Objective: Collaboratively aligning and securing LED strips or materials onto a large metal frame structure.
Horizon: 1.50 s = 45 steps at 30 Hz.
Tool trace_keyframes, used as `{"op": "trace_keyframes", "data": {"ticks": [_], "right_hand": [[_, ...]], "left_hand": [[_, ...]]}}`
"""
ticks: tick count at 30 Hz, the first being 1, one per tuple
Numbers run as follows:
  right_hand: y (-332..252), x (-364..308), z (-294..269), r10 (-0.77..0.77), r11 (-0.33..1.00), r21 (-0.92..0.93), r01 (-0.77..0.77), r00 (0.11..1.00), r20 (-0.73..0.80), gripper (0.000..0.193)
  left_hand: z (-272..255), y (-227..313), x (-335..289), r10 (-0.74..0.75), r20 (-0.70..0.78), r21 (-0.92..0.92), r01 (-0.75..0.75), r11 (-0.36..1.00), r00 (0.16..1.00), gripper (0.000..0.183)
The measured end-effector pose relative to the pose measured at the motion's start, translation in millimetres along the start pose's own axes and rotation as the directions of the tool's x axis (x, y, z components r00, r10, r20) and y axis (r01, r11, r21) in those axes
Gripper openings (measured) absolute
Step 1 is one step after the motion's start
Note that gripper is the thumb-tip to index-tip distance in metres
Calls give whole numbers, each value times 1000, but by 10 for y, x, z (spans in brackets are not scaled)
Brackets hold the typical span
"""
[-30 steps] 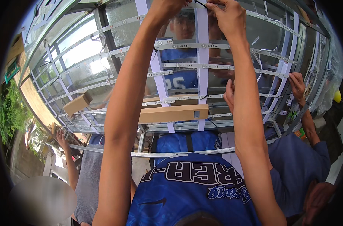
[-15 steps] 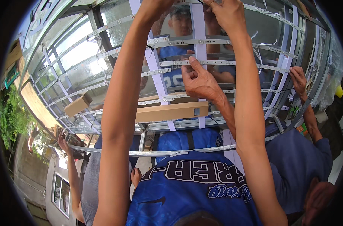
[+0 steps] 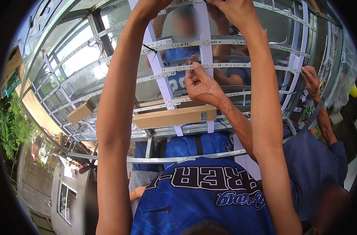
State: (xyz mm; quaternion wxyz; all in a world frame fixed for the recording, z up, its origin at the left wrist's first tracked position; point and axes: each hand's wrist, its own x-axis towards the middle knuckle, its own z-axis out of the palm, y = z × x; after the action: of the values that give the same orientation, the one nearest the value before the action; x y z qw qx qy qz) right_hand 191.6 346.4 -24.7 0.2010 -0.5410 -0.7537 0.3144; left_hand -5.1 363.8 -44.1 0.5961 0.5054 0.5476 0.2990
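Note:
Both my arms reach up to the top edge of the picture. My left hand point(image 3: 157, 4) is cut off there, its fingers out of sight. My right hand point(image 3: 235, 11) has its fingers bent together at the top of a white upright strip point(image 3: 206, 51); what they pinch is too small and cut off to tell. Below, LED strips point(image 3: 233, 42) run across the white uprights in a metal frame. A black cable tie point(image 3: 150, 49) sticks out from the left upright point(image 3: 157, 64). A co-worker's hand point(image 3: 204, 86) touches a lower LED strip point(image 3: 241, 65) with bent fingers.
The co-worker's other hand point(image 3: 311, 80) rests at the frame's right side. A long cardboard box point(image 3: 174, 117) lies across the lower frame, with a smaller cardboard piece point(image 3: 80, 112) to its left. A metal bar point(image 3: 209, 156) crosses before my blue shirt point(image 3: 202, 196).
My left forearm has shifted left and my right forearm slightly right. The co-worker's near hand has moved a little left, its fingers now more bent. A raised arm at the left has gone.

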Motion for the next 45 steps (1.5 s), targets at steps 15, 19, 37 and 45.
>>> {"op": "trace_keyframes", "data": {"ticks": [15,19,37,45], "right_hand": [[5,-83,147,-107,994,11,109,989,-103,13],[25,-82,178,-152,988,5,155,974,-167,12],[18,-54,122,-36,996,83,45,995,-98,18],[4,-52,154,-44,998,-51,37,989,-141,12]], "left_hand": [[-96,-58,-76,-13,-15,-86,12,996,1000,11],[-165,-158,-39,116,100,-4,-116,993,988,16],[17,-75,-53,14,-32,-91,-17,996,999,15],[-31,-86,-62,33,-39,-58,-35,998,999,15]]}}
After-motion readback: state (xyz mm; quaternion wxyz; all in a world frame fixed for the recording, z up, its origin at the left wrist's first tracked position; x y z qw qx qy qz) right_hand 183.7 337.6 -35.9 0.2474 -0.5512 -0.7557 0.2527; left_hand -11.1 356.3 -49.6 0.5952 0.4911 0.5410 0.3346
